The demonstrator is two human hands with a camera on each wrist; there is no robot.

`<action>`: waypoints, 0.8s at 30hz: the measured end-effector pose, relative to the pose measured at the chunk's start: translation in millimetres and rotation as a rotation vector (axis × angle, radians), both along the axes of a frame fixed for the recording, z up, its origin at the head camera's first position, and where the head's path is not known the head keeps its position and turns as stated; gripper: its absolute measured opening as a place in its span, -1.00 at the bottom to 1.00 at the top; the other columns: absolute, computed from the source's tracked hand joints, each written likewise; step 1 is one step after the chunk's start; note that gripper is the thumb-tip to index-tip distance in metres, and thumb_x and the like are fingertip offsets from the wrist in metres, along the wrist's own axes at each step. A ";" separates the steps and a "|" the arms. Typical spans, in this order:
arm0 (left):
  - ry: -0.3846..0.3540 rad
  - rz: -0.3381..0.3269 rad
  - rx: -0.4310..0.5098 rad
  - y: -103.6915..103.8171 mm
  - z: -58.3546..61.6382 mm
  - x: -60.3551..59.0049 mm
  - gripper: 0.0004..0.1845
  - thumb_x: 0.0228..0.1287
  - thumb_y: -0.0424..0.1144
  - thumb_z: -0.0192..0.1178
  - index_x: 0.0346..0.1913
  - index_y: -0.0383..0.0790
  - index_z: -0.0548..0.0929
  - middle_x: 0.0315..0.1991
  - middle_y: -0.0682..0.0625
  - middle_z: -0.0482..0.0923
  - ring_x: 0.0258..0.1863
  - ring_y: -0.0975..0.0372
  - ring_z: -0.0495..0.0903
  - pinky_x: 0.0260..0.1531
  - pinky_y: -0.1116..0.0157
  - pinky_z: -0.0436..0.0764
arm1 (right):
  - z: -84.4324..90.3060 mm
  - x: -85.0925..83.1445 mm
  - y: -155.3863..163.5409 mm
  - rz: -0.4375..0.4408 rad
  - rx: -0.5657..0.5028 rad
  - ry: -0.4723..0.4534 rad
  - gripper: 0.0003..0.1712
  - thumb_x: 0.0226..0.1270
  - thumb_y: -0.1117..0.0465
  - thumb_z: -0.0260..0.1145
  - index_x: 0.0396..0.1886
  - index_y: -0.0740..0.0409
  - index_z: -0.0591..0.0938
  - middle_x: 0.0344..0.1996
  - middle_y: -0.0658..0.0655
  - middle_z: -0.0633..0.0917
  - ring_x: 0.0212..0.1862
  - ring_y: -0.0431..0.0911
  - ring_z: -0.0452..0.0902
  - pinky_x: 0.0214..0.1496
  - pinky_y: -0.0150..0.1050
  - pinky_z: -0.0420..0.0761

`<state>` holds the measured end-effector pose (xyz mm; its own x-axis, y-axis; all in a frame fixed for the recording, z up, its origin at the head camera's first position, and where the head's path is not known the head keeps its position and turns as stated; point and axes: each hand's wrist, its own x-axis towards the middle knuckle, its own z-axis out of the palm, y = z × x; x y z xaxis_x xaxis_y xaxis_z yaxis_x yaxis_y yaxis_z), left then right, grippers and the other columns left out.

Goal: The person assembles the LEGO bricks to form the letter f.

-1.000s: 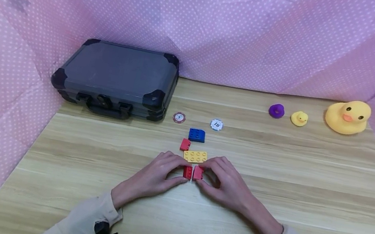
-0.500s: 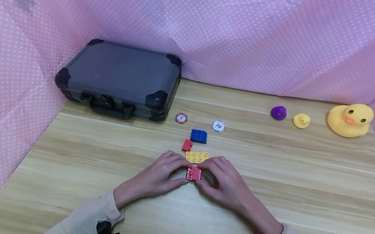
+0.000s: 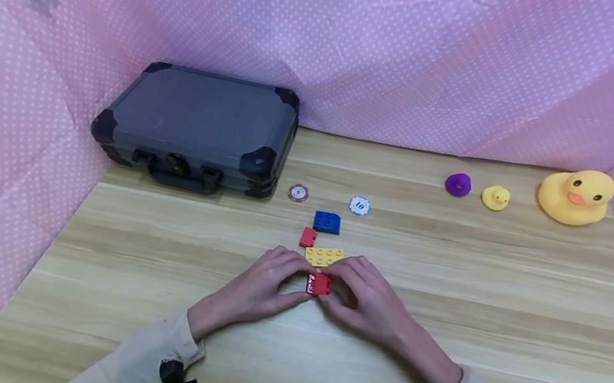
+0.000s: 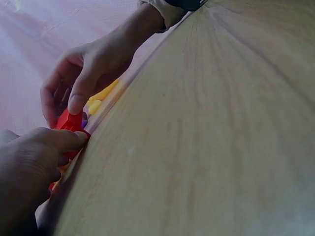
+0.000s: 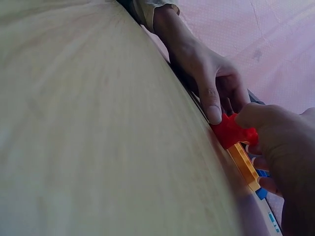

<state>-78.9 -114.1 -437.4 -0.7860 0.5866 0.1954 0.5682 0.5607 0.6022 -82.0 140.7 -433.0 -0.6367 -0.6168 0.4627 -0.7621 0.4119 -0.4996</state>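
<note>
Low in the middle of the head view, two small red building bricks meet side by side. My left hand (image 3: 257, 285) pinches the left red brick (image 3: 312, 283), studs facing up, between thumb and fingers. From the other side, my right hand (image 3: 376, 305) pinches the right red brick (image 3: 323, 284), turned so its studs face right. In the right wrist view the red bricks (image 5: 230, 132) sit between both hands, partly covered by fingers. Just beyond them lies a yellow brick (image 3: 324, 257) with two rows of studs, close to the fingertips.
Past the yellow brick lie another red brick (image 3: 308, 237) and a blue brick (image 3: 327, 222). Two poker chips, a red one (image 3: 298, 193) and a white one (image 3: 359, 206), lie farther back. A grey case (image 3: 196, 125) stands back left; a purple toy (image 3: 458, 184), small duck (image 3: 495, 197) and large duck (image 3: 575, 197) sit back right.
A second ago a narrow gap separated the two held red bricks; the hands have brought them together. Both hands keep their hold, and the whole head view has shifted slightly.
</note>
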 end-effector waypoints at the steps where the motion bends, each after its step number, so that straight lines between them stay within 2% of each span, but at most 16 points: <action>1: 0.003 -0.001 0.001 0.0 -0.2 0.1 -0.54 0.31 -0.11 0.47 0.23 -0.09 0.66 0.16 0.05 0.63 0.14 0.22 0.48 0.20 0.12 0.50 | -0.2 0.1 -0.3 0.004 -0.005 -0.006 -0.56 0.30 0.12 0.50 0.14 0.10 0.66 0.03 -0.02 0.67 0.09 -0.12 0.53 0.14 -0.13 0.60; 12: -0.007 -0.002 -0.006 -1.3 -0.9 1.1 -0.53 0.31 -0.11 0.47 0.24 -0.10 0.65 0.18 0.04 0.63 0.15 0.21 0.48 0.19 0.12 0.51 | -2.8 1.4 -6.4 0.021 -0.065 -0.062 -0.47 0.30 0.16 0.53 0.22 0.12 0.60 0.05 -0.02 0.67 0.06 -0.15 0.53 0.09 -0.21 0.62; 24: -0.006 -0.008 -0.004 -0.8 -0.6 -1.6 -0.47 0.30 -0.12 0.48 0.29 -0.12 0.63 0.20 0.03 0.62 0.15 0.20 0.47 0.20 0.12 0.51 | -3.1 1.5 -10.7 0.015 -0.083 -0.087 -0.44 0.28 0.18 0.56 0.25 0.09 0.61 0.07 -0.02 0.68 0.09 -0.12 0.53 0.13 -0.18 0.62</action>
<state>-80.5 -114.9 -438.0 -0.7824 0.5936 0.1882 0.5690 0.5587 0.6034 -80.5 130.0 -436.0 -0.6674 -0.5883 0.4565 -0.7204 0.3548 -0.5959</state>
